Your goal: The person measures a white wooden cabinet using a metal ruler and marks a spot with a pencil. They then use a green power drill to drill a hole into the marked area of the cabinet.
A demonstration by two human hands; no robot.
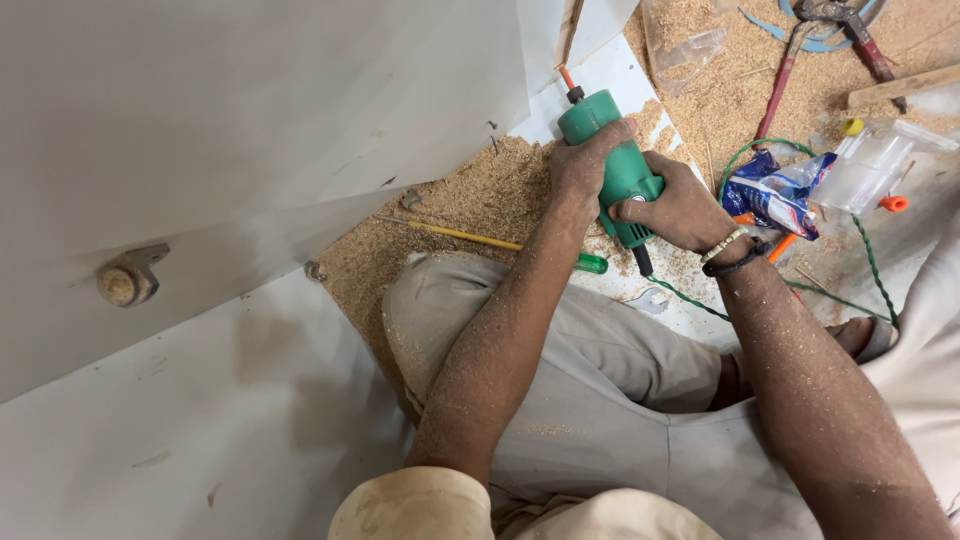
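A green hand-held power tool [622,170] is held with both hands above a white board [610,75] covered in sawdust. My left hand [580,165] wraps its upper body near the front end. My right hand [678,212] grips the rear part where a black cable stub comes out. The tool's tip points up towards the edge of a large white panel [250,120]. A green twisted cord [860,250] runs off to the right. Both forearms are dusted with sawdust. I sit with one knee bent under my arms.
A yellow screwdriver with a green handle [500,243] lies on the sawdust [470,200]. A blue snack packet [775,195], a clear plastic box [870,165], red-handled pliers [790,80] and a wood strip [905,88] lie at upper right. A round fitting [125,283] sits on the left panel.
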